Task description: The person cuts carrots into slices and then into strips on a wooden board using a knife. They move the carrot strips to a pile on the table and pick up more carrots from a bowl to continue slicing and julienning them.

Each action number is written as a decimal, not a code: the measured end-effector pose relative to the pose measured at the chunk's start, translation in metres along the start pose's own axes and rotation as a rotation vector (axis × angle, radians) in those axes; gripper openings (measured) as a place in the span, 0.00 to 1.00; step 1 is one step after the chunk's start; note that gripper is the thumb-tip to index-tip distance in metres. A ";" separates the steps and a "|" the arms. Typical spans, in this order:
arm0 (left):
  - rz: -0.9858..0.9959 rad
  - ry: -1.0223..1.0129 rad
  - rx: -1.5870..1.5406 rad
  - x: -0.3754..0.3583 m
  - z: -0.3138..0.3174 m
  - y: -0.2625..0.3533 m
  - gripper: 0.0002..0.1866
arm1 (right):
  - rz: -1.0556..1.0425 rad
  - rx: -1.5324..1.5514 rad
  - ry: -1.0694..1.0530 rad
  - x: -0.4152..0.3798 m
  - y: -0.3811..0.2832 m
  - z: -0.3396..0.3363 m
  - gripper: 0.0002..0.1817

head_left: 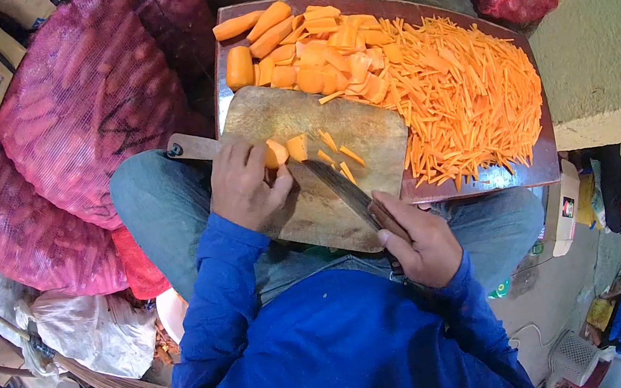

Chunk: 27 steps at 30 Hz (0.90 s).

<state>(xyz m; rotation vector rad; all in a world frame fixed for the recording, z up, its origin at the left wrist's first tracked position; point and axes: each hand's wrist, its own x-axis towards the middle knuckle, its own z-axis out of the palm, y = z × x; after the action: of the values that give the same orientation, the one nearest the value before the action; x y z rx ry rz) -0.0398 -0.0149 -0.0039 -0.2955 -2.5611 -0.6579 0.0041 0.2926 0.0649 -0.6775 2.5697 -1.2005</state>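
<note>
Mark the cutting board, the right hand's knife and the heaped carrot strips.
Cutting board [377,140]: head view, bare surface toward its right side.
Knife [342,187]: head view, middle of the blade.
Carrot strips [468,99]: head view, middle of the heap.

Cut carrot [297,148] on board [351,118], dark knife [341,187]

head view — on wearer's head | faces forward, steeply down | close above the hands [251,186]
</note>
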 end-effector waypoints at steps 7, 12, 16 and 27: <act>0.054 -0.080 -0.003 -0.004 -0.009 0.011 0.20 | 0.041 -0.080 0.249 0.024 0.042 -0.024 0.31; -0.027 -0.125 0.027 -0.009 -0.014 0.010 0.24 | 0.044 -0.045 0.180 0.032 0.012 -0.025 0.31; 0.034 -0.086 -0.013 0.003 -0.012 0.014 0.23 | -0.063 -0.040 0.101 0.037 -0.003 0.008 0.32; 0.084 -0.135 -0.174 0.007 0.013 0.003 0.10 | -0.068 -0.171 0.078 0.041 -0.012 0.017 0.34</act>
<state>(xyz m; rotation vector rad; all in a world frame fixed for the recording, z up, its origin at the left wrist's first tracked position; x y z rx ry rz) -0.0493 -0.0050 -0.0090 -0.5197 -2.6050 -0.8571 -0.0212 0.2537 0.0629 -0.7741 2.7583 -1.0548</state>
